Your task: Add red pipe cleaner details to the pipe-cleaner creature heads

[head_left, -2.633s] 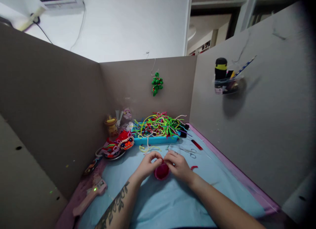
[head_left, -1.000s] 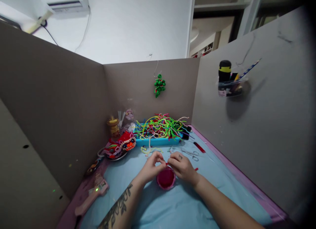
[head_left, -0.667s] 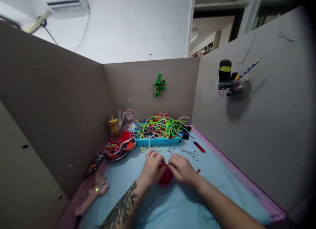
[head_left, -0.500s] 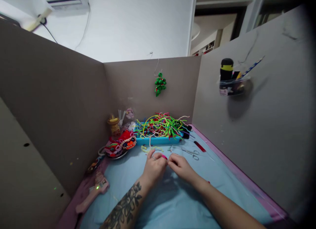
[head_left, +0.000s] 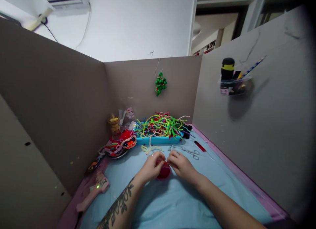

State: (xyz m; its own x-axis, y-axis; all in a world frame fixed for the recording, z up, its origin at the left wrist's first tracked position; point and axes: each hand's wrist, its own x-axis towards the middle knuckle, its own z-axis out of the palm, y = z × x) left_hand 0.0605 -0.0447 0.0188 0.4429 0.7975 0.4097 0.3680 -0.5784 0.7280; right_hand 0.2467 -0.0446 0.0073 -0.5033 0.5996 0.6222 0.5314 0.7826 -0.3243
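Note:
A deep-pink rounded piece [head_left: 164, 173], perhaps of pipe cleaner, hangs between my two hands above the blue cloth. My left hand [head_left: 152, 165] is closed, its thumb and fingers pinching the piece's upper left edge. From the other side, my right hand [head_left: 181, 165] pinches at a small red bit along the top edge, fingertips close to those of the left. Fingers hide part of that edge. Just beyond the hands, a pale yellow pipe cleaner [head_left: 148, 149] and scissors [head_left: 192, 153] lie on the cloth.
A blue tray [head_left: 160, 140] heaped with coloured pipe cleaners stands at the back. Red fuzzy figures [head_left: 127, 140] sit on a dish at left, with a pink glue gun [head_left: 95, 192] nearer. A red strip [head_left: 200, 146] lies right. Grey panels enclose three sides.
Both hands have turned, and the deep-pink piece, mostly hidden before, now shows below the fingers. My left hand's raised fingers have curled down, and my right hand sits slightly nearer the middle.

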